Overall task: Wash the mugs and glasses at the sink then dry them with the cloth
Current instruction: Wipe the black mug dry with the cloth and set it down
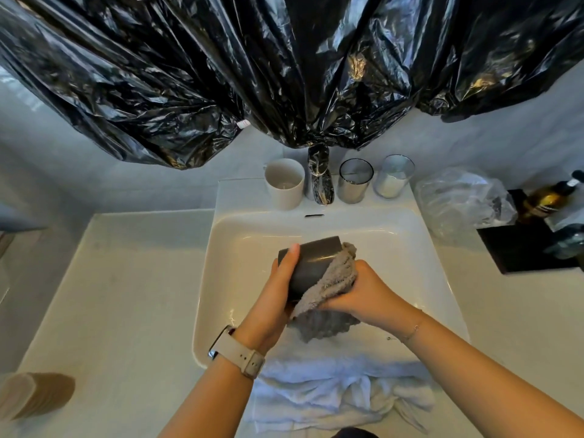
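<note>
While the dark grey mug (311, 263) is held over the basin of the sink (420, 248), the head view shows the main risk: a damp, smooth mug could slide from the one-handed hold and knock against the basin, most likely if the rubbing hand pushes harder than the holding hand resists. The left hand (278, 295) grips the mug from the side, thumb pressed along its wall and the other fingers curled round beneath, out of sight. The right hand (363, 289) pinches the grey cloth (328, 289) bunched against the mug's rim end; its fingers are curled into the fabric, though how tightly I cannot tell. Behind the basin stand a white mug (284, 183) and two glasses (355, 180), either side of the tap (320, 178).
</note>
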Demonstrator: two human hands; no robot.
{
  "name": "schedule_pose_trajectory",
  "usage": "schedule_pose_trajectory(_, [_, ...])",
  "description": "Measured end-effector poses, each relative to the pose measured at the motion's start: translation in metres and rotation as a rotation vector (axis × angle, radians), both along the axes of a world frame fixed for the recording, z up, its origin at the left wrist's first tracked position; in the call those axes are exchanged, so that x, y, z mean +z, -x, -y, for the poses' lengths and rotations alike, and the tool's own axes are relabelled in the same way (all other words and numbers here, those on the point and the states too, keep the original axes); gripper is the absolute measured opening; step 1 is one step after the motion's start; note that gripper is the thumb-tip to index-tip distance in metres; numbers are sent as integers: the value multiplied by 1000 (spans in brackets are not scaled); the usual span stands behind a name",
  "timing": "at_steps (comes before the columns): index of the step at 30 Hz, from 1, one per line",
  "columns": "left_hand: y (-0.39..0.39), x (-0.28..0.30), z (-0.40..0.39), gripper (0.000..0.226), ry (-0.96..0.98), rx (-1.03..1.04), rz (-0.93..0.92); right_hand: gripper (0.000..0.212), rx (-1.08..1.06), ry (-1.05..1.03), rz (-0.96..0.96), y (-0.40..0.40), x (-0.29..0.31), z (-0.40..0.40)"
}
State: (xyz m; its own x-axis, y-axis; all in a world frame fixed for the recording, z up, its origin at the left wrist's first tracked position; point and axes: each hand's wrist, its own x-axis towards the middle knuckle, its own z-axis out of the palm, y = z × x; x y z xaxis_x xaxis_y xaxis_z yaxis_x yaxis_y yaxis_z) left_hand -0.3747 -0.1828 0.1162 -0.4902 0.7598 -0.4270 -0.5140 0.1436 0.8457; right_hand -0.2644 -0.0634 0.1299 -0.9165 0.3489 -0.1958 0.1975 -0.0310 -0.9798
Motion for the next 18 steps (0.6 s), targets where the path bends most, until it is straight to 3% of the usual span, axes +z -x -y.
schedule_pose_trajectory(2, [-4, 2, -3, 49, 3, 158, -5, 43, 52, 37, 4, 2, 4, 5])
schedule_pose_trajectory(4, [-4, 1, -6, 71, 35, 336, 1, 45, 49, 68, 17, 3, 3, 9])
schedule_pose_trajectory(6, [-4, 1, -6, 63, 62, 382, -36, 46, -33, 76, 49, 5, 5, 13])
schedule_pose_trajectory(9, [-7, -5, -9, 26, 30, 307, -92, 45, -131, 105, -15, 5, 7, 22])
schedule_pose_trajectory(12, [-6, -7, -7, 33, 51, 204, -293, 38, -264, 296, -29, 3, 14, 26])
schedule_pose_trajectory(15, [-9, -10, -3, 57, 37, 73, -581, 25, -274, 557, -7, 5, 16, 16])
schedule_pose_trajectory(18, [-13, -13, 6, 56, -52, 53, -613, 25, -260, 575, 21, 4, 18, 15])
